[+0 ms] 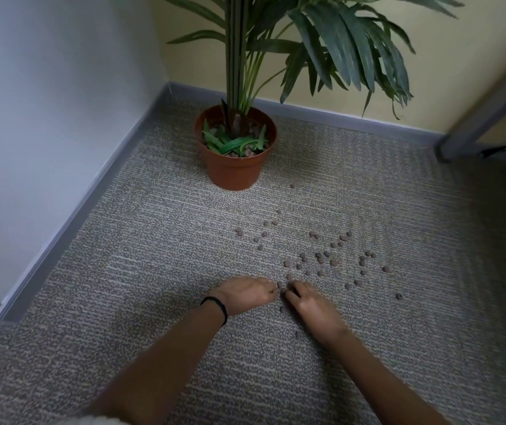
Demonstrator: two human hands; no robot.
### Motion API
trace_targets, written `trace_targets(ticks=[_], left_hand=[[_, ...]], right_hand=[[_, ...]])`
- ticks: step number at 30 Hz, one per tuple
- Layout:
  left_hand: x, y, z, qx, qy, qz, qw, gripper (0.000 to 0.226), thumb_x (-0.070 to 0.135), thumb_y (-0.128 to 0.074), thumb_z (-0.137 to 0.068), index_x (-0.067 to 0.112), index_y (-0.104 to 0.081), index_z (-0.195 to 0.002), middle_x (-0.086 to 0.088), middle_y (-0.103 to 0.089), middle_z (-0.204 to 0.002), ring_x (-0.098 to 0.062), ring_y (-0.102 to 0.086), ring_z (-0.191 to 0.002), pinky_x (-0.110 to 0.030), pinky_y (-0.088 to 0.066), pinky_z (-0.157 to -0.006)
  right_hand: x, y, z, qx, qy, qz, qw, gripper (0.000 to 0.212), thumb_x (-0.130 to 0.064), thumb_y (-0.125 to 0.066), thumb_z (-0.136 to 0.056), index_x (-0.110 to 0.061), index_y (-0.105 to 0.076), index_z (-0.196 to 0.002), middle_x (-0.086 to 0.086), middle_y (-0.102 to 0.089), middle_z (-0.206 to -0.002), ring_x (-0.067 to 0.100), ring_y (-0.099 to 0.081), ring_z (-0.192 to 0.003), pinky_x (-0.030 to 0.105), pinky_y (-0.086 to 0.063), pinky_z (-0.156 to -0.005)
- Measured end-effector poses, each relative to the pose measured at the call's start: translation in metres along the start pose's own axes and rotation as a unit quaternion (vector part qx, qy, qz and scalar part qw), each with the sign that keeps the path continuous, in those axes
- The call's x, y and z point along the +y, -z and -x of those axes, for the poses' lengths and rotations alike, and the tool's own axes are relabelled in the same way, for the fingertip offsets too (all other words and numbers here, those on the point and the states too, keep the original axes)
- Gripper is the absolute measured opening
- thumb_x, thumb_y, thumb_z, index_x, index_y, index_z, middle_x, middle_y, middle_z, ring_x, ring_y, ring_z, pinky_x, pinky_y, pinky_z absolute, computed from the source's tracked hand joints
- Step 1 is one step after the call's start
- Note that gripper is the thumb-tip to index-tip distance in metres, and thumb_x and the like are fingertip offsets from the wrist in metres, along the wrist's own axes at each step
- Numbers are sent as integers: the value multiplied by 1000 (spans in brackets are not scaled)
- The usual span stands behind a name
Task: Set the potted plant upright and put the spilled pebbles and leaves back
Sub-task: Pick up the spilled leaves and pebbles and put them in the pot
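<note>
While pot [234,171] stands upright, leaves [232,143] and pebbles [248,152] inside, spilled pebbles [322,259] on carpet [153,240]

Nothing for you to read right now: no lettering, label or number shows on the pot [235,171], on the walls [46,87] or on the carpet [153,246] in front of you

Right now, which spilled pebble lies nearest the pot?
The lone pebble just right of the pot base, not touching it; the other pebbles lie scattered farther out.
</note>
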State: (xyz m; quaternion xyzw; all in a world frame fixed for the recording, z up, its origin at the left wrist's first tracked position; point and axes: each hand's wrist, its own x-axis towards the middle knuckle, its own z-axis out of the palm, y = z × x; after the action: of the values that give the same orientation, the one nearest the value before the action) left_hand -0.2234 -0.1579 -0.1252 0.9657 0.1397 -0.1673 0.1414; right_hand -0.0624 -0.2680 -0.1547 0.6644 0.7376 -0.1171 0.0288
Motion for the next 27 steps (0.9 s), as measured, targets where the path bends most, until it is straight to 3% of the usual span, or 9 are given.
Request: trace_targets(ticks=[5, 9, 12, 15, 17, 20, 22, 24, 27], left_hand=[[0, -5, -2, 32, 34, 82, 996, 25, 19, -30, -104, 8, -51, -108, -13, -55, -106, -27, -54, -94, -33, -38, -73], [-14, 5, 4, 169, 108, 193, 961, 17, 7, -40, -99, 5, -57, -97, -11, -58, -102, -20, -51, -85, -36, -51, -84], [-32, 24, 3, 301, 224, 329, 866, 9, 10, -54, -95, 9, -62, -92, -2, -61, -98, -15, -60, -87, -26, -54, -80], [-58, 63, -1, 400, 325, 500, 696, 1, 8, -64, -89, 7, -64, -89, -5, -68, -94, -16, -65, -82, -18, -54, -68], [-85, 96, -6, 425, 347, 606, 576, 4, 5, -65, -88, 6, -63, -91, -10, -68, -100, -18, -65, -88, -21, -55, -77], [-115, 155, -13, 441, 319, 698, 465, 4, 1, -62, -90, 2, -62, -94, -16, -64, -123, -23, -65, -108, -21, -50, -94], [-125, 188, -18, 447, 292, 730, 427, 20, 2, -59, -93, -4, -62, -112, -19, -58, -132, -24, -60, -121, -14, -44, -91], [-130, 214, -20, 428, 264, 770, 393, 42, 5, -56, -95, -7, -49, -134, -19, -50, -141, -24, -52, -130, -17, -42, -100], [-132, 226, -18, 384, 254, 777, 430, 58, 13, -58, -95, 0, -33, -146, -18, -39, -149, -25, -45, -136, -30, -43, -108]], right_hand=[[2, 0, -4, 26, -25, -39, 999, 37, -7, -52, -91, -10, -52, -129, 10, -48, -135, 22, -48, -122, 28, -43, -99], [8, 6, -9, 91, -129, -138, 978, 24, -7, -55, -92, -9, -64, -114, 8, -60, -119, 20, -60, -102, 22, -44, -88], [18, 17, -12, 170, -209, -286, 920, 10, -4, -63, -85, -9, -70, -90, 3, -68, -92, 12, -61, -81, 9, -41, -74], [24, 21, -17, 206, -288, -462, 813, 10, 1, -66, -83, -8, -70, -84, 3, -68, -79, 7, -63, -71, 1, -46, -67], [25, 21, -21, 211, -325, -565, 729, 8, 3, -65, -84, 3, -68, -91, 9, -68, -80, 15, -63, -71, 9, -53, -63], [24, 26, -27, 212, -354, -653, 636, 10, 3, -64, -84, 4, -66, -94, 4, -66, -77, 12, -62, -67, 11, -56, -59], [23, 32, -31, 211, -358, -684, 600, 8, 3, -63, -85, 0, -65, -92, 4, -66, -78, 11, -62, -68, 11, -56, -58], [24, 39, -36, 212, -362, -707, 570, 6, 3, -63, -85, -2, -65, -88, 3, -65, -78, 12, -62, -70, 11, -56, -58], [26, 49, -42, 214, -361, -732, 537, 13, 5, -62, -85, -7, -64, -80, 1, -65, -77, 12, -63, -70, 12, -56, -57]])
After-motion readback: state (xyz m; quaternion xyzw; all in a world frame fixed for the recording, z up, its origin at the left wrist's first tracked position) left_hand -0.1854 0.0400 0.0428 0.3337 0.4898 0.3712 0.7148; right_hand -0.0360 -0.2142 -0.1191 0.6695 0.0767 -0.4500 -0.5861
